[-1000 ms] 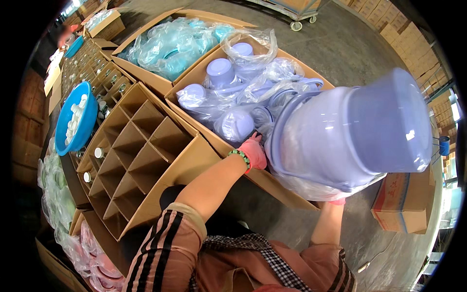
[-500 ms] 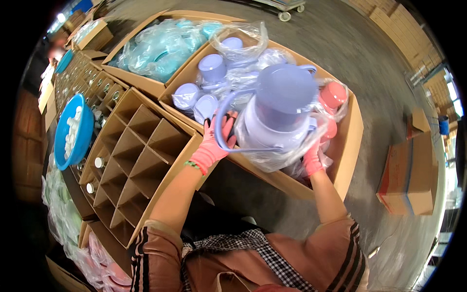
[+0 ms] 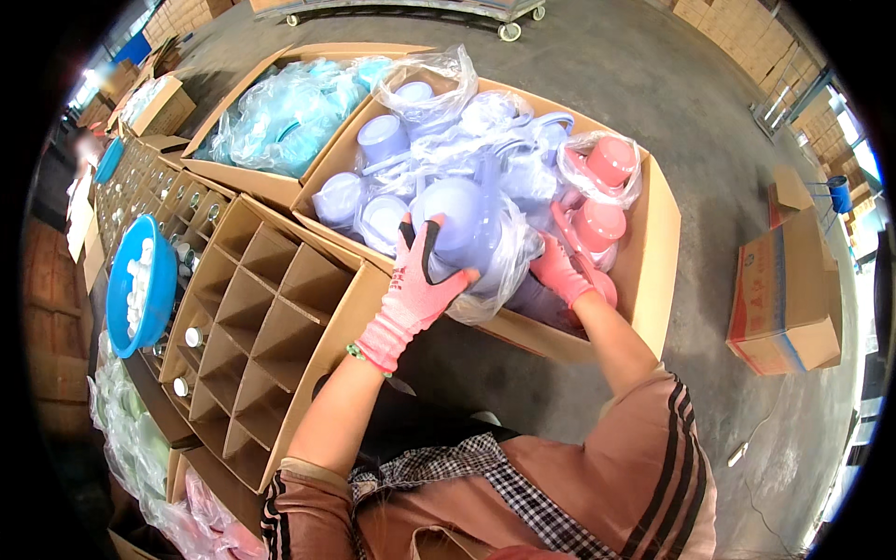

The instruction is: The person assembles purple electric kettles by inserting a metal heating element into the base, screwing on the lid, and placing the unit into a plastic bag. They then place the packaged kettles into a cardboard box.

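Note:
My left hand (image 3: 417,285), in a pink glove with black fingertips, has its thumb and fingers spread against a lavender flask (image 3: 455,220) lying in the large carton (image 3: 658,271). Clear plastic film wraps this flask in part. On its other side my right hand (image 3: 558,269), gloved alike, is closed with the fingertips gathering the edge of a clear plastic bag (image 3: 511,245). More lavender flasks and cups (image 3: 384,140) in film fill the carton's left and middle. Beside my right hand, coral-pink flasks (image 3: 598,224) stand along its right side.
On the left is a divided carton (image 3: 280,308) with cardboard cells. A blue basin (image 3: 121,313) of white caps stands past it. Turquoise bagged pieces (image 3: 280,117) fill another carton behind. A closed carton (image 3: 784,289) sits on the floor at right; a wheeled cart (image 3: 401,11) stands far back.
The lavender flask, held up and tilted over the carton before, is now down among the others. My left hand has come off its handle and spread; my right hand has risen onto the plastic bag.

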A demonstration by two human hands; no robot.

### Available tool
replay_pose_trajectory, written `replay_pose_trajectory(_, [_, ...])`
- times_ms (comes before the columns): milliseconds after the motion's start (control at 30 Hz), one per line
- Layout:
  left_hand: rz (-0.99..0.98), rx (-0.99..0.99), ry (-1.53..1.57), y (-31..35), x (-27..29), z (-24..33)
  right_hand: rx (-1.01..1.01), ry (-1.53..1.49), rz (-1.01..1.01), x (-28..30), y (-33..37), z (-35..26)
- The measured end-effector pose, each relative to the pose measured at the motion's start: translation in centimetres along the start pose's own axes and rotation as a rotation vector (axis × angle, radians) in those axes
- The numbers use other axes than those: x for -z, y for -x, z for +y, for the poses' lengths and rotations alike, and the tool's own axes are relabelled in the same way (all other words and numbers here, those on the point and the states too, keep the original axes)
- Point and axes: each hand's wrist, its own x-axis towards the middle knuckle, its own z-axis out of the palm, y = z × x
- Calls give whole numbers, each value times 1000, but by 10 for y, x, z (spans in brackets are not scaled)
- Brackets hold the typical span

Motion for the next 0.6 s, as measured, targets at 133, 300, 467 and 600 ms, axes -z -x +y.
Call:
replay_pose_trajectory(133, [158,-180,-108,1,-2,20,8,14,1,-6,-21,19])
replay_pose_trajectory(300, [-33,-123,12,-1,-35,27,195,879,-392,-19,-39,205])
replay_pose_trajectory(467, [-82,-24,-124,47,11,-6,-150,-76,-199,5,0,-10])
replay_pose_trajectory(600, [-123,32,-115,64,22,-10,-458,-251,-179,31,29,-96])
